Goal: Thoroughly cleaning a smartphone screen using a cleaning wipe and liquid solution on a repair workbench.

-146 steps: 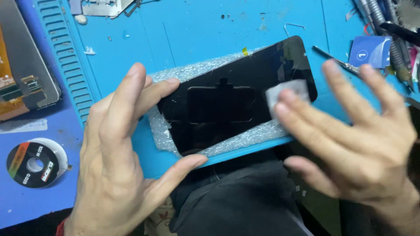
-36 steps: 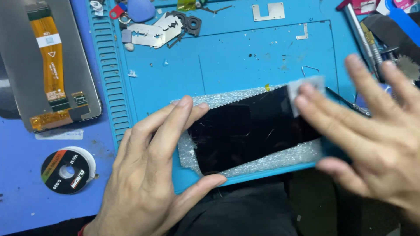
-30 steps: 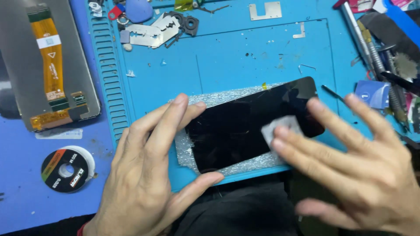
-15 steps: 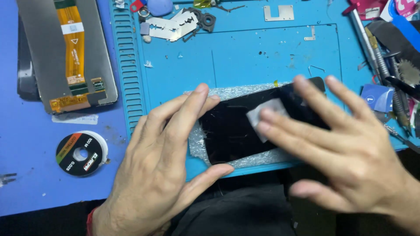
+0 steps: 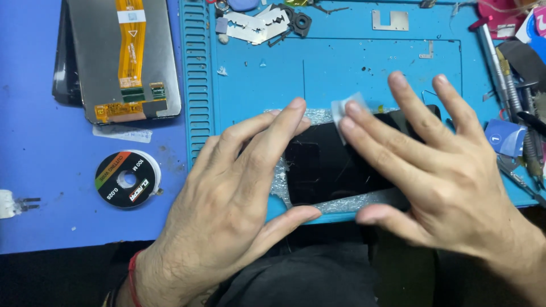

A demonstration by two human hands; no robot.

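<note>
A black phone screen [image 5: 335,167] lies on a strip of silvery foam wrap [image 5: 341,202] on the blue work mat [image 5: 341,74]. My left hand [image 5: 239,193] lies flat over the screen's left end, fingers on top and thumb at its near edge, pinning it down. My right hand [image 5: 432,170] rests flat on the right part of the screen, its fingertips pressing a small white wipe [image 5: 344,111] against the glass near the far edge. Most of the screen is hidden under both hands.
At the far left lies a removed display panel with an orange flex cable [image 5: 125,57]. A small spool of cutting wire [image 5: 126,179] sits on the purple-blue surface. Razor blades [image 5: 253,25] and small metal parts lie at the back; screwdrivers and tweezers [image 5: 512,85] lie at the right.
My right hand slid the white wipe leftward across the screen, from its right end to the middle. My left hand kept holding the screen. The view shifted a little.
</note>
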